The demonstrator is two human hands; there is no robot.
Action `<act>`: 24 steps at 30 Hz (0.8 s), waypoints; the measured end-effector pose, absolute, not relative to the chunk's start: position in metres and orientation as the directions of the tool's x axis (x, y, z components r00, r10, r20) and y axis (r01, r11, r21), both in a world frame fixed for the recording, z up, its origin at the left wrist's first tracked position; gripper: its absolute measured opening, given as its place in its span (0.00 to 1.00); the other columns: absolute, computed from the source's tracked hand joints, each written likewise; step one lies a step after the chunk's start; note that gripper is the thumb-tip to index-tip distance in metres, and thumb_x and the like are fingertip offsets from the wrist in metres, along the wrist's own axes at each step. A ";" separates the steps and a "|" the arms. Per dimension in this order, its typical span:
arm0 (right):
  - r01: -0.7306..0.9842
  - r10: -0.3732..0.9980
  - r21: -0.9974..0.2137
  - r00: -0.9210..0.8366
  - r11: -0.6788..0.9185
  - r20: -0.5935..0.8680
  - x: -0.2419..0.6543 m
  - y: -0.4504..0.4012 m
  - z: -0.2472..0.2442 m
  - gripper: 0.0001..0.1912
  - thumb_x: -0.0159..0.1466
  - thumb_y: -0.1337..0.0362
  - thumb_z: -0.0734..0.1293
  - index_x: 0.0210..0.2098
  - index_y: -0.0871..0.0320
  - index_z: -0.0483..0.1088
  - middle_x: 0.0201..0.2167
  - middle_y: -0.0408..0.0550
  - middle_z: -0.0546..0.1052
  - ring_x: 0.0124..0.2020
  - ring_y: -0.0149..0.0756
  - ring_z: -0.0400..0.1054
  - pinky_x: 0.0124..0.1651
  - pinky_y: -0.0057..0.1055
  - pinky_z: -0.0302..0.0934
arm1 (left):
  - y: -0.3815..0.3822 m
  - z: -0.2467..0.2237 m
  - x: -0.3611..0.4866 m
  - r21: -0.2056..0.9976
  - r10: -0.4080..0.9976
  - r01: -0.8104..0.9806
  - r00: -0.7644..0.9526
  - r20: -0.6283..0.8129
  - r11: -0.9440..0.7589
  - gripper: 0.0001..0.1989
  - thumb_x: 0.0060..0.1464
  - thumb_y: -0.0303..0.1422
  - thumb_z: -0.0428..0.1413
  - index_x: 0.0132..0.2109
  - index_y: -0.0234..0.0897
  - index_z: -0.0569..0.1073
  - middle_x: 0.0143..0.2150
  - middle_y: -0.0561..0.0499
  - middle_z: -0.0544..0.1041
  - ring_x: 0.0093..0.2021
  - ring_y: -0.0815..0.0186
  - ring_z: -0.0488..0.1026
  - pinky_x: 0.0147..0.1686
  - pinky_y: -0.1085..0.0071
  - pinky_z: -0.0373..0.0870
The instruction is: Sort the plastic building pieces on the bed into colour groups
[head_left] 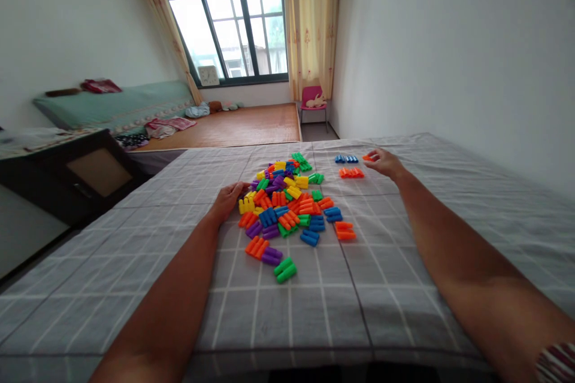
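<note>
A heap of plastic toy building blocks (278, 198) in orange, blue, green, yellow and purple lies on a grey checked cloth (291, 323). My left hand (229, 200) rests at the heap's left edge, fingers stretched towards a yellow block (247, 206); its fingertips are partly hidden. To the right, my right hand (383, 163) pinches a small orange block (368, 158) between thumb and fingers. Just left of that hand are a row of blue blocks (346, 159) and, nearer me, a row of orange blocks (351, 173).
A green block (286, 270) lies nearest me, in front of the heap. Beyond the cloth stand a wooden bed (251, 122) and a pink chair (313, 99). A dark cabinet (81, 179) is at the left, a white wall (458, 54) at the right.
</note>
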State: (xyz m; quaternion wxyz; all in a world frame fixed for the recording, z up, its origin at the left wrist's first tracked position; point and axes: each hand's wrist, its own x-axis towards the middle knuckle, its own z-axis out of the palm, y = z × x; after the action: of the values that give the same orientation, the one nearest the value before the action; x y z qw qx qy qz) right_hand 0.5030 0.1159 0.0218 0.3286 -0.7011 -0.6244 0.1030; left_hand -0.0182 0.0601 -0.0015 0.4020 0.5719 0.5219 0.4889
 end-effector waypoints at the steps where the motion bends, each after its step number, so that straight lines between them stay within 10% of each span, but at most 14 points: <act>1: 0.836 0.943 -0.546 0.225 -0.057 0.247 0.516 0.118 0.015 0.21 0.52 0.55 0.72 0.41 0.60 0.73 0.35 0.50 0.77 0.33 0.38 0.71 0.37 0.34 0.66 | 0.060 -0.001 -0.019 0.970 0.990 0.205 -0.021 0.138 -0.131 0.32 0.42 0.58 0.59 0.42 0.33 0.80 0.42 0.42 0.81 0.44 0.56 0.75 0.43 0.63 0.70; 10: 0.754 1.000 -0.657 0.012 0.004 0.020 0.548 0.116 0.006 0.32 0.44 0.55 0.77 0.48 0.56 0.76 0.53 0.53 0.75 0.45 0.44 0.72 0.42 0.34 0.68 | 0.061 -0.001 -0.021 0.968 0.985 0.203 -0.056 0.161 -0.147 0.31 0.43 0.58 0.58 0.40 0.33 0.79 0.42 0.42 0.81 0.46 0.55 0.75 0.46 0.62 0.71; 16: 0.745 0.999 -0.665 -0.047 0.054 0.028 0.542 0.118 -0.003 0.28 0.47 0.59 0.75 0.47 0.58 0.77 0.47 0.52 0.78 0.42 0.46 0.74 0.45 0.36 0.67 | 0.062 -0.003 -0.022 0.970 0.983 0.186 -0.067 0.169 -0.154 0.32 0.44 0.58 0.58 0.41 0.32 0.79 0.43 0.40 0.80 0.48 0.54 0.75 0.50 0.59 0.70; 24: 0.881 0.947 -0.384 -0.182 0.276 0.264 0.464 0.108 0.042 0.22 0.52 0.69 0.71 0.48 0.58 0.76 0.47 0.52 0.78 0.39 0.40 0.73 0.46 0.34 0.66 | 0.064 -0.005 -0.022 0.973 0.987 0.189 -0.068 0.146 -0.131 0.32 0.44 0.59 0.58 0.41 0.32 0.79 0.43 0.40 0.80 0.48 0.54 0.75 0.48 0.60 0.70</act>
State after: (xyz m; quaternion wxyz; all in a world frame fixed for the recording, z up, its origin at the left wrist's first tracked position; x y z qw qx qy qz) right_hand 0.4639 0.1083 0.0424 0.2286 -0.5973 -0.7654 0.0723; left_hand -0.0219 0.0645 -0.0054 0.3951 0.5569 0.5277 0.5052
